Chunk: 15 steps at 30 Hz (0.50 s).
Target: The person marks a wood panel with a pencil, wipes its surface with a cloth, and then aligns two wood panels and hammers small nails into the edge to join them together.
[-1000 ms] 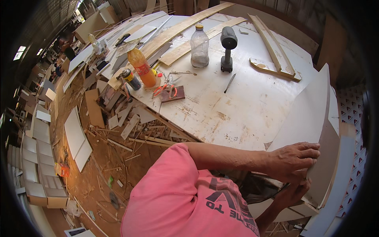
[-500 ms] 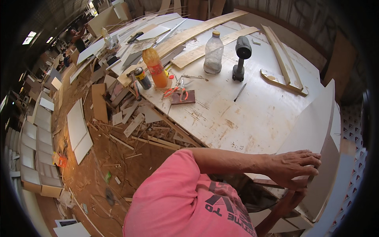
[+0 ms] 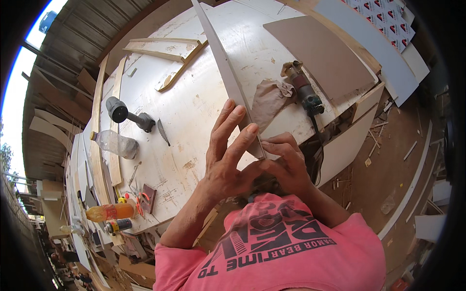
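A long, narrow grey board [image 3: 225,72] runs from my hands away across the white worktop [image 3: 189,116]. My left hand [image 3: 225,153] lies along its left side near the close end, fingers spread against it and thumb bent toward that end. From the other side, my right hand [image 3: 286,157] holds the same end with curled fingers, close to my left thumb. Right of the board lie a crumpled brown cloth [image 3: 271,99] and a green corded power tool [image 3: 305,91]. Left of it are a jagged saw-like blade [image 3: 163,132] and a grey cordless tool [image 3: 128,115].
At left lie a clear bottle [image 3: 116,144], an orange-filled bottle [image 3: 110,212], a can [image 3: 119,225] and orange-handled pliers [image 3: 141,201]. Wooden strips [image 3: 98,140] line the far left. A brown panel [image 3: 320,53] covers the far right. Offcuts lie on the brown floor [image 3: 374,169].
My view has swung to the right, bringing the power tool and cloth into sight. The board now points away from me, and my right hand has come up to its near end.
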### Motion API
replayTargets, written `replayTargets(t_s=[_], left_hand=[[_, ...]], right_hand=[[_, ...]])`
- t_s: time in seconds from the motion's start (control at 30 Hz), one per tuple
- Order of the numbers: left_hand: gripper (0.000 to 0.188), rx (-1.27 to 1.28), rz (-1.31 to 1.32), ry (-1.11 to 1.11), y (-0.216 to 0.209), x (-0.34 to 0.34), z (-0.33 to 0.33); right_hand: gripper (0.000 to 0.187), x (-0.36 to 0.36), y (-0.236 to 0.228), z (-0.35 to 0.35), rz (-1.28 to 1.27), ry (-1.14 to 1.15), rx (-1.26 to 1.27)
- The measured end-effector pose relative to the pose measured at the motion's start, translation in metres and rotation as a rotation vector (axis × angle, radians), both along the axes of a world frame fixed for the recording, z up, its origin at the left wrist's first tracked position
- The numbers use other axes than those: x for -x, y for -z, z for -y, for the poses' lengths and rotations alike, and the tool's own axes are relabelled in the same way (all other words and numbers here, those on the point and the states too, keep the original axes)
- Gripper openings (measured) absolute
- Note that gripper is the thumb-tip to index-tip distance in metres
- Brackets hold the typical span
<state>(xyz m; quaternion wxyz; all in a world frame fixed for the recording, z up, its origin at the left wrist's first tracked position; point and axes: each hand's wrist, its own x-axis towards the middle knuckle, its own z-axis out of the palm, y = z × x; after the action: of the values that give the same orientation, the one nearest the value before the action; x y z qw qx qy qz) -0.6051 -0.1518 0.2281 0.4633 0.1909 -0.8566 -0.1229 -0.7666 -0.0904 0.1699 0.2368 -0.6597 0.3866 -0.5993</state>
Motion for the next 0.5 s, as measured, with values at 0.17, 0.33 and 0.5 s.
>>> replayTargets(t_s=[0.17,0.33,0.5], left_hand=[[0.074,0.007,0.058,-0.064,-0.003,0.000,-0.001],[0.073,0.040,0.160,-0.110,-0.009,-0.014,0.002],[0.072,0.015,0.149,-0.046,-0.020,-0.003,0.005]], right_hand=[[0.038,0.007,-0.007,0.005,0.043,-0.036,0.023],[0.032,0.036,0.048,0.023,0.166,-0.039,-0.340],[0.028,0.065,0.117,0.021,0.293,0.125,-0.605]])
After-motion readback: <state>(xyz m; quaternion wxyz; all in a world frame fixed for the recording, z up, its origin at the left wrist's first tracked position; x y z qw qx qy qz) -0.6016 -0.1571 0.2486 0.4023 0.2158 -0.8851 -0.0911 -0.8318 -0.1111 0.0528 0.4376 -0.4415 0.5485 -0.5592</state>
